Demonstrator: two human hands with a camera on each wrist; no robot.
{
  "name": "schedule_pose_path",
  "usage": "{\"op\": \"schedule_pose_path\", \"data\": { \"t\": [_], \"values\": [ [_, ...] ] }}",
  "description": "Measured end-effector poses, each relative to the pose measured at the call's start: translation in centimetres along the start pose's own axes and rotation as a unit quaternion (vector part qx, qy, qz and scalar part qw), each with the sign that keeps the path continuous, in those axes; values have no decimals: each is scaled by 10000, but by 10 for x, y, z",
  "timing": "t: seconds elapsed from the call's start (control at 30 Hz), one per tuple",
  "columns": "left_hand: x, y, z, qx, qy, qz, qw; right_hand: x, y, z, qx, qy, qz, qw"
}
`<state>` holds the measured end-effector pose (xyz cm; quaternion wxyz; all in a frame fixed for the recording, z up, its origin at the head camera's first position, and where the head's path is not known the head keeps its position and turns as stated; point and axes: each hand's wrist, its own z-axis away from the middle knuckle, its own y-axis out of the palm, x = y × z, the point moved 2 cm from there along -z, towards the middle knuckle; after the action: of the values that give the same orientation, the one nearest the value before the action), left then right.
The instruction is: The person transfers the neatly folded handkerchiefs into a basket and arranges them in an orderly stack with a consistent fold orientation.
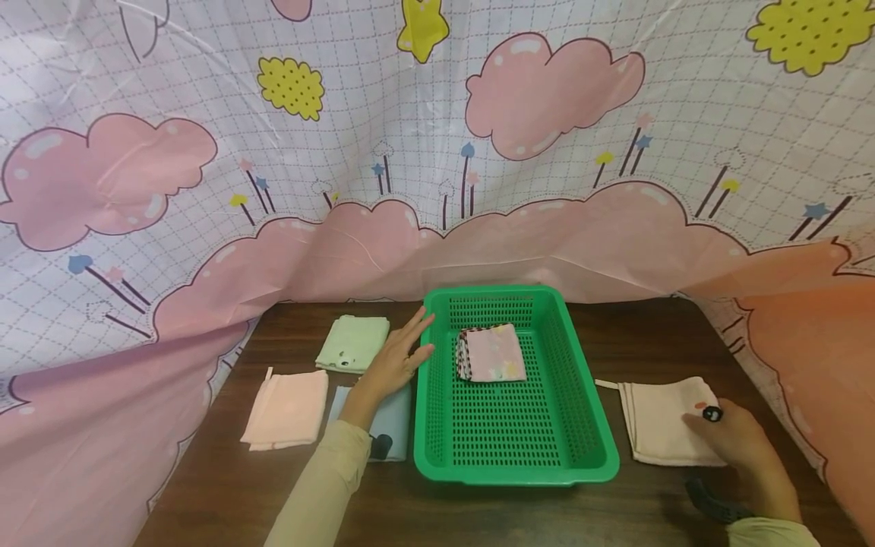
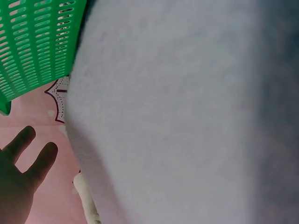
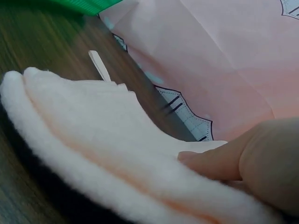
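Note:
My right hand (image 1: 741, 441) pinches the right edge of a folded cream towel (image 1: 659, 422), thumb on top. In the right wrist view the thumb (image 3: 210, 161) presses into the soft folded layers, and the towel's near edge stands off the table over a dark shadow. With fingers spread, my left hand (image 1: 393, 361) rests against the left rim of a green plastic basket (image 1: 513, 475). Under that forearm lies a folded blue-grey towel (image 1: 396, 425), which fills most of the left wrist view. Inside the basket sits a pink patterned folded cloth (image 1: 495, 353) beside dark-checked folds.
Left of the basket, a light green folded towel (image 1: 354, 342) and a peach folded towel (image 1: 290, 406) lie on the dark wooden table (image 1: 205, 486). A printed pink and white cloth (image 1: 355, 251) hangs behind and along both sides.

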<state>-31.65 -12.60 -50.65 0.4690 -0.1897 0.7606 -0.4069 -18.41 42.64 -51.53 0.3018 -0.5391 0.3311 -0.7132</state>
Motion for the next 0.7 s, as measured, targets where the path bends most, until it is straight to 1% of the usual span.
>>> {"op": "schedule_pose_path", "data": {
  "t": [0.17, 0.27, 0.3, 0.4, 0.5, 0.53, 0.63, 0.7],
  "values": [
    [0, 0, 0, 3, -20, 35, 10000, 1, 0, 2, -579, -173, -36, 9982],
    [0, 0, 0, -3, 3, 39, 10000, 3, 0, 4, -786, -174, -200, 9966],
    [0, 0, 0, -2, 7, 44, 10000, 4, 0, 5, -810, -141, -378, 9959],
    [0, -1, 0, -4, 5, 68, 10000, 8, -2, 5, -836, -114, -530, 9950],
    [0, -1, 0, 3, -15, 83, 10000, 10, -4, 4, -796, -87, -861, 9931],
    [0, -1, 0, 6, -22, 84, 10000, 11, -5, 4, -824, -114, -787, 9934],
    [0, 0, 0, 15, -50, 91, 9999, 11, -7, 3, -799, -124, -888, 9928],
    [0, 0, -1, 20, -68, 78, 9999, 11, -9, 1, -812, -113, -817, 9933]
  ]
}}
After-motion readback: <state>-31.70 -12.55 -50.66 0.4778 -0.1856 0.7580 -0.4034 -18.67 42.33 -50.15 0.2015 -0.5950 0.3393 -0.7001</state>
